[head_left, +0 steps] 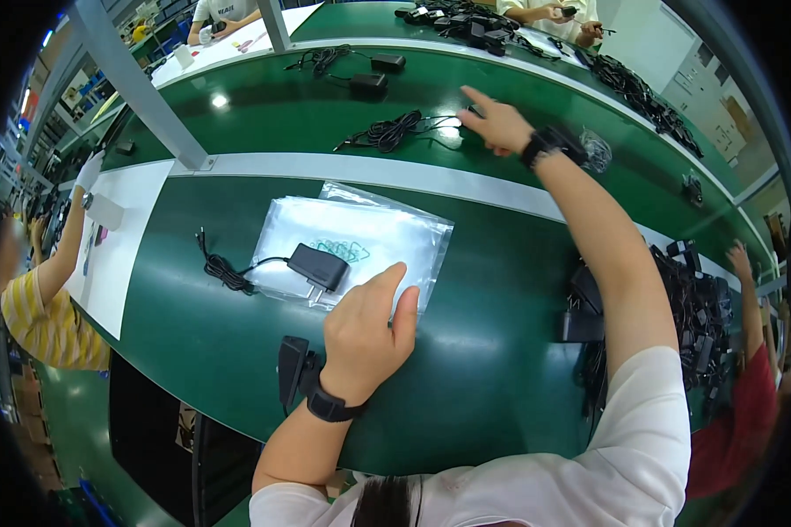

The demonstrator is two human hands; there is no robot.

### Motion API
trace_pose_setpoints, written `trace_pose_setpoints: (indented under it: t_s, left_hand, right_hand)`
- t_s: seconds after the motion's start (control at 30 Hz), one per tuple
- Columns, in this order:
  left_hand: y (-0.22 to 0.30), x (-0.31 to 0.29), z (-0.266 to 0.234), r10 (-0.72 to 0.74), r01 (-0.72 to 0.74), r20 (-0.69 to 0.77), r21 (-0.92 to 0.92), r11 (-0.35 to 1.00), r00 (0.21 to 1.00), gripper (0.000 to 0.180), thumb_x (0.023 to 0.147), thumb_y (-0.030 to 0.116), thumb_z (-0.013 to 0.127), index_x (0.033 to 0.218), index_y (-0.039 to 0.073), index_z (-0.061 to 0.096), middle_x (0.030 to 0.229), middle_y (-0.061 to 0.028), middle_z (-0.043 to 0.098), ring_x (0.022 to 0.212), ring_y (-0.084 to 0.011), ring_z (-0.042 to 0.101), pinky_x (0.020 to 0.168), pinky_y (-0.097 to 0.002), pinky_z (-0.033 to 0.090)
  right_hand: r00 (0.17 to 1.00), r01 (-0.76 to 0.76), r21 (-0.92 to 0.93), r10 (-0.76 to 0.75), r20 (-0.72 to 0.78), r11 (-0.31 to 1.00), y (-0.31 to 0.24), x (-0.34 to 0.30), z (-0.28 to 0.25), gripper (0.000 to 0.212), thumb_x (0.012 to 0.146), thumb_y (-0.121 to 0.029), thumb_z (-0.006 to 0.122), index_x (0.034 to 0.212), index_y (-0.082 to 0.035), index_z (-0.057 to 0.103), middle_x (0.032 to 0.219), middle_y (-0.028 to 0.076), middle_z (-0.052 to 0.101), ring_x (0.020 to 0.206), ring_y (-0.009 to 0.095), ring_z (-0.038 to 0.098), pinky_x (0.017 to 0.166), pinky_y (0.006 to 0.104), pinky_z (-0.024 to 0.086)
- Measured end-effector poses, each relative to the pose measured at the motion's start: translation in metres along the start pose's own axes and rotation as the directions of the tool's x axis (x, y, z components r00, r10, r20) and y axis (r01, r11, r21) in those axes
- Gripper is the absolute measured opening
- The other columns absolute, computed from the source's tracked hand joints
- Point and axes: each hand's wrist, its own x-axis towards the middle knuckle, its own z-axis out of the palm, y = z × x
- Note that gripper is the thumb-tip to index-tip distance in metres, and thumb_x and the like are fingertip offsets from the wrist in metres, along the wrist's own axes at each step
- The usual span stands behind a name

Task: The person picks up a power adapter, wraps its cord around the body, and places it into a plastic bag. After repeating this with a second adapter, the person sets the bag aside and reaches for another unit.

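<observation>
Bags of clear plastic [417, 235] lie stacked on the near green worktop, their edges not quite aligned. A black plug-in power adapter [318, 267] rests on the bags toward their lower left, metal prongs pointing toward the person, its coiled black cable [226, 270] spilling off onto the worktop at the left. The left hand [369, 329] is over the bags' near right edge, beside the adapter, with thumb and forefinger parted and nothing visible between them. Just left of its wristband is another black adapter [292, 372], partly hidden.

The right hand [498, 125] reaches across the pale divider [369, 167] over the far green surface, forefinger extended and fingers spread, with no object visibly gripped. It is near the end of a bundled black cord [391, 133]; whether the fingertips touch anything there, I cannot tell. Two more adapters [369, 83] sit farther off with their cords.

Under and beyond the right arm, a heap of black adapters and cables [699, 321] covers the worktop's right side. A co-worker in a yellow striped top [48, 321] is at the left.
</observation>
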Motion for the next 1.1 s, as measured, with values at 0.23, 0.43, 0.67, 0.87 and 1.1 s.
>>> trace_pose_setpoints:
  t_s: [0.23,0.43,0.67,0.87,1.1]
  left_hand:
    - [0.009,0.005,-0.001,0.104,-0.104,-0.033,0.017,0.994,0.994,0.019,0.073,0.006,0.065,0.091,0.0,0.06,0.076,-0.0113,0.063,0.062,-0.025,0.061,0.054,-0.03,0.048]
    - [0.007,0.003,-0.003,0.077,-0.077,-0.047,0.01,0.997,0.996,0.014,0.074,0.007,0.064,0.087,0.002,0.06,0.076,-0.0109,0.063,0.065,-0.0266,0.061,0.056,-0.0317,0.049]
    - [0.0,-0.002,-0.003,0.083,-0.082,-0.045,0.006,0.997,0.996,0.011,0.077,0.008,0.06,0.086,0.002,0.059,0.074,-0.0096,0.061,0.062,-0.0247,0.058,0.053,-0.0317,0.046]
    - [0.01,-0.005,0.006,-0.007,0.008,0.033,-0.036,0.999,0.999,0.014,0.077,0.009,0.061,0.089,0.003,0.06,0.074,-0.0101,0.062,0.059,-0.0237,0.059,0.052,-0.0315,0.047]
    - [0.02,-0.006,0.019,-0.058,0.07,0.108,-0.119,0.99,0.992,0.012,0.078,0.008,0.06,0.089,0.002,0.061,0.074,-0.0088,0.063,0.053,-0.0179,0.058,0.049,-0.0277,0.045]
  right_hand:
    - [0.981,-0.175,0.037,0.177,-0.075,0.984,0.018,0.052,0.053,0.058,0.087,-0.049,0.042,0.119,-0.001,0.049,0.086,0.016,0.063,0.05,0.022,0.059,0.053,0.0336,0.05]
    - [0.981,-0.076,0.001,0.075,-0.18,0.997,0.05,0.052,0.025,0.052,0.09,-0.041,0.04,0.068,0.005,0.056,0.056,0.012,0.057,0.045,0.021,0.059,0.04,0.0308,0.048]
    - [0.989,-0.011,0.229,-0.024,0.149,0.973,-0.004,-0.096,-0.084,0.026,0.085,-0.022,0.055,0.067,-0.004,0.053,0.057,0.002,0.056,0.043,0.01,0.053,0.042,0.0226,0.046]
    - [0.991,0.118,-0.03,-0.116,0.062,0.993,0.017,-0.214,-0.094,0.019,0.084,-0.013,0.052,0.073,0.001,0.059,0.058,0.004,0.058,0.049,0.009,0.054,0.046,0.022,0.042]
    - [0.942,0.159,-0.383,-0.255,-0.217,0.91,0.057,-0.292,-0.113,0.025,0.084,-0.004,0.047,0.104,-0.004,0.061,0.08,0.014,0.064,0.072,0.025,0.062,0.069,0.0317,0.049]
